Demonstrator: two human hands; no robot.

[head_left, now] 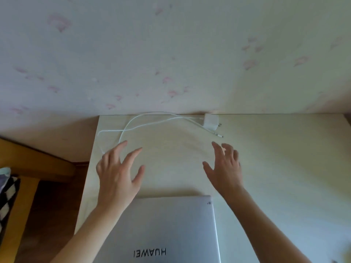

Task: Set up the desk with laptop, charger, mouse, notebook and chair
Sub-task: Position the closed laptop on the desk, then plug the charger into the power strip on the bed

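Note:
A closed silver laptop (pixel 167 230) lies flat on the pale desk (pixel 275 168) at the near edge, its logo facing me. At the back of the desk, against the wall, sits a white charger brick (pixel 210 121) with its white cable (pixel 144 123) looping out to the left. My left hand (pixel 118 168) hovers over the desk beyond the laptop's far left corner, fingers spread and holding nothing. My right hand (pixel 225 166) hovers beyond the far right corner, fingers likewise spread and empty. Neither a mouse, a notebook nor a chair is in view.
A wall with pink-flowered wallpaper (pixel 171 54) rises directly behind the desk. To the left stands wooden furniture (pixel 28 168) with a black-and-white checked cloth (pixel 7 198) on it, above a brown floor (pixel 57 205).

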